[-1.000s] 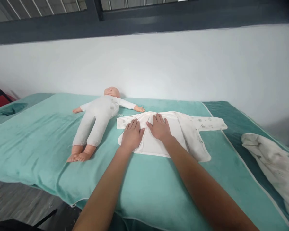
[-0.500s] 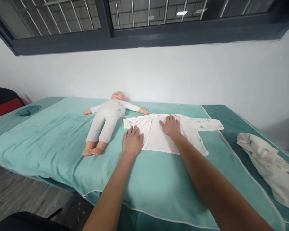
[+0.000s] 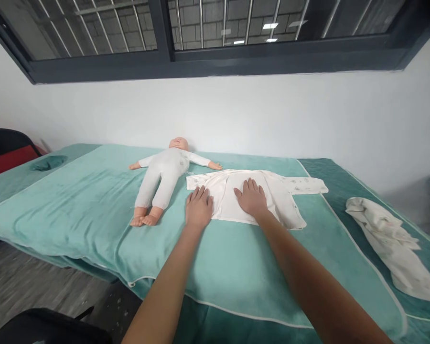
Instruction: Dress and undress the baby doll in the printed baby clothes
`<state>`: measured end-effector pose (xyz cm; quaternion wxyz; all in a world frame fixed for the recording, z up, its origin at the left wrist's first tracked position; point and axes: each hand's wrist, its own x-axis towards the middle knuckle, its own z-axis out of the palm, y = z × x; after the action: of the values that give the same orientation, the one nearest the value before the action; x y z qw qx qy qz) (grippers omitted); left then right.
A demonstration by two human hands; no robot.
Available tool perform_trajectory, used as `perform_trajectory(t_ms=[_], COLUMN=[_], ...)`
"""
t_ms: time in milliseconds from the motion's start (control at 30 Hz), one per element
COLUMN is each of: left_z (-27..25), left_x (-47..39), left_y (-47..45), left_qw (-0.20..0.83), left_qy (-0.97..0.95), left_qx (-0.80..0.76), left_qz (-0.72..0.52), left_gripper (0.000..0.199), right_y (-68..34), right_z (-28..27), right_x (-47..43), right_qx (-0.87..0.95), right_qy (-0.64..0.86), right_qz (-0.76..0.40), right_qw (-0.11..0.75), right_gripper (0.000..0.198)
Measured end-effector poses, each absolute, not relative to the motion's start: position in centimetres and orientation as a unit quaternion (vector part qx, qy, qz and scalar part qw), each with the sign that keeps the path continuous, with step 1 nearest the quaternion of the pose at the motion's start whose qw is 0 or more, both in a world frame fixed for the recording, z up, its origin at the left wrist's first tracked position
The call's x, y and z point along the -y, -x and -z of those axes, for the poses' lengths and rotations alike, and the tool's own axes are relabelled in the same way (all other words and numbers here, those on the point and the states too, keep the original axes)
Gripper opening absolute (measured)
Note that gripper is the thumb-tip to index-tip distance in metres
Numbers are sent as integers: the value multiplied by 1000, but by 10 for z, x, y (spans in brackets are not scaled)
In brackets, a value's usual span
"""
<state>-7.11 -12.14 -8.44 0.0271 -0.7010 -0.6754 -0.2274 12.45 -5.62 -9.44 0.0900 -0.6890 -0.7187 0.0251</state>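
Across the white back wall runs a window with a dark frame and metal bars. At far left, a black-and-red object, only partly in view, stands beside the bed's end, where an oval hollow dips in the green cover. Lower down, a black item cuts into the corner above the grey floor. A light green sheet with pale piping spreads over the bed. On it lies a baby doll on its back, arms outstretched, one hand just beside the shirt's near sleeve.

Next comes the left hand, palm down, fingers extended, at that sleeve's lower edge; how much cloth its palm covers cannot be told. The white baby shirt lies spread on the sheet, its sleeves patterned. The right hand rests flat on its middle, thumb apart from the fingers. Rightward, beyond the other sleeve, a crumpled off-white cloth lies on darker green fabric, well apart from the shirt.
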Motion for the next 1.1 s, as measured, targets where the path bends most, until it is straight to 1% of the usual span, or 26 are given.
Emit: perform_trajectory(t_ms=[133, 200, 267, 333, 400, 467, 533, 600, 733, 800, 867, 900, 1033, 1100], left_z=[79, 69, 55, 40, 27, 19, 16, 16, 17, 16, 17, 17, 9, -1], left_x=[137, 146, 149, 146, 137, 124, 110, 97, 73, 61, 50, 46, 39, 44], left_y=[79, 91, 110, 137, 170, 208, 242, 269, 292, 294, 293, 293, 286, 275], left_qw=[39, 44, 53, 65, 71, 57, -6, -119, -379, -467, -502, -503, -502, -525], left_qy=[724, 734, 737, 734, 716, 673, 618, 557, 447, 409, 397, 400, 413, 412], left_qx=[660, 653, 649, 644, 647, 673, 711, 738, 698, 660, 633, 624, 598, 571], left_qz=[198, 182, 183, 208, 255, 302, 336, 361, 411, 423, 435, 444, 470, 478], left_gripper=[41, 40, 41, 44, 45, 46, 46, 48, 53, 54, 54, 52, 44, 43], right_y=[-128, -130, -124, -107, -77, -39, 1, 37, 87, 103, 113, 116, 111, 96], right_z=[98, 96, 88, 75, 59, 45, 36, 33, 29, 25, 19, 16, 0, -12], right_x=[91, 101, 101, 90, 68, 39, 3, -36, -111, -139, -158, -163, -164, -157], right_qx=[757, 775, 783, 790, 804, 815, 808, 782, 742, 734, 726, 724, 741, 743], right_qy=[647, 626, 615, 598, 560, 515, 500, 528, 571, 570, 568, 563, 507, 496], right_qz=[-12, -19, -32, -44, -61, -92, -131, -153, -229, -276, -307, -323, -385, -391], right_qw=[86, 78, 87, 126, 187, 248, 282, 294, 267, 246, 236, 234, 214, 222], right_gripper=[73, 71, 69, 69, 68, 61, 53, 54, 67, 78, 85, 84, 70, 70])
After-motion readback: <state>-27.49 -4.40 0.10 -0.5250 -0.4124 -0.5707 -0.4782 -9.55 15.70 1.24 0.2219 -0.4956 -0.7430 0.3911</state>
